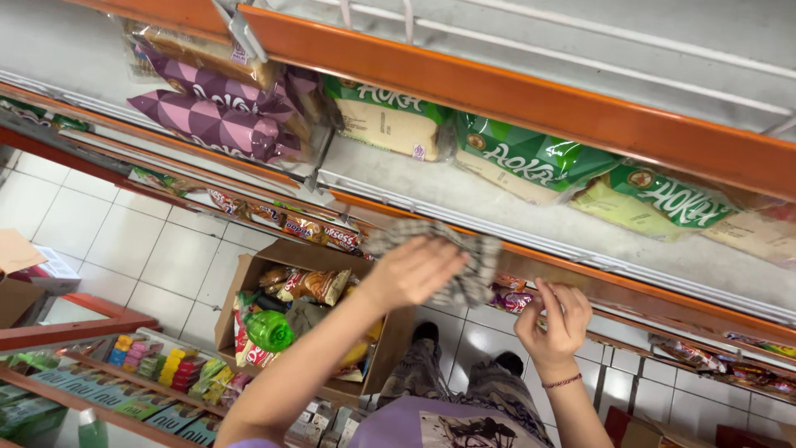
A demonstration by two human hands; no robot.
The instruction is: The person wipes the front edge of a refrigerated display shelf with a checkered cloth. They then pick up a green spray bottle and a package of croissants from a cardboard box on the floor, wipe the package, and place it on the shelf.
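Cloth [464, 257], a grey checked rag, lies bunched under the left hand [410, 270], whose palm and curled fingers press it against the front edge of the pale shelf board [414, 178], just above the orange shelf rail [630, 286]. The rag looks light, soft and limp; it folds and droops at the right side where it hangs past the fingers, so it probably handles best gathered in the palm or pinched at a thick fold, not by a loose corner. The right hand [557, 319] sits just beside it on the rail, fingers bent and fingertips brought together at the rail's lip; whether they pinch something small there cannot be told. A thin bracelet [562, 382] circles that wrist. On the shelf behind lie green bread packets [531, 162] and purple patterned packets [207, 124], well apart from the rag. Below, on the white tiled floor, an open cardboard box [249, 278] holds snack bags and a green bottle [269, 330], near the person's feet.
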